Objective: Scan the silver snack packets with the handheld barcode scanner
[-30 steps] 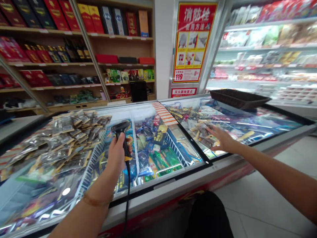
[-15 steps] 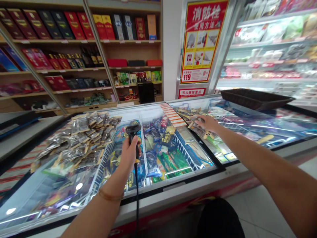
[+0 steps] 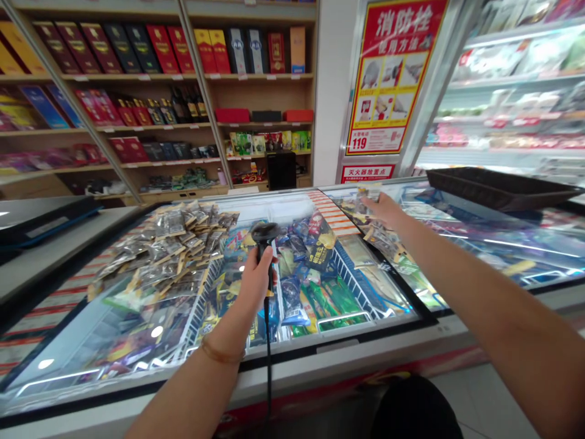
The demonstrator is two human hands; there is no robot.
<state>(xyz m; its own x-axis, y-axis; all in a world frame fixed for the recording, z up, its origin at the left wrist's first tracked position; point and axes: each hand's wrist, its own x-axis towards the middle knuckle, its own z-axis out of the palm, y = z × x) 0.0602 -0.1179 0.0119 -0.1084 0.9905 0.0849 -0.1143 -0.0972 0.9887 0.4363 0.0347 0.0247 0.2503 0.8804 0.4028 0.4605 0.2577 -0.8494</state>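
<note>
My left hand (image 3: 256,271) is wrapped round the handle of a black barcode scanner (image 3: 264,231), whose cord hangs down in front of the freezer. Farther right, my right hand (image 3: 384,208) pinches a small clear-and-brown packet (image 3: 369,192) above the freezer's glass top. Just below that hand, more such packets (image 3: 382,241) lie on the glass. A large heap of similar small packets (image 3: 171,247) is spread over the glass to the left of the scanner. Blur hides the print on them.
Beneath the scanner, the chest freezer (image 3: 329,349) holds bagged goods in white wire baskets (image 3: 351,286). A dark brown tray (image 3: 503,190) rests on its right side. Shelves of boxed goods (image 3: 150,49) stand behind, with a lit display fridge (image 3: 512,116) at the right.
My right hand has lifted slightly away from the packets on the right, with one packet now in its fingers. The view has turned a little left; my left hand still grips the scanner.
</note>
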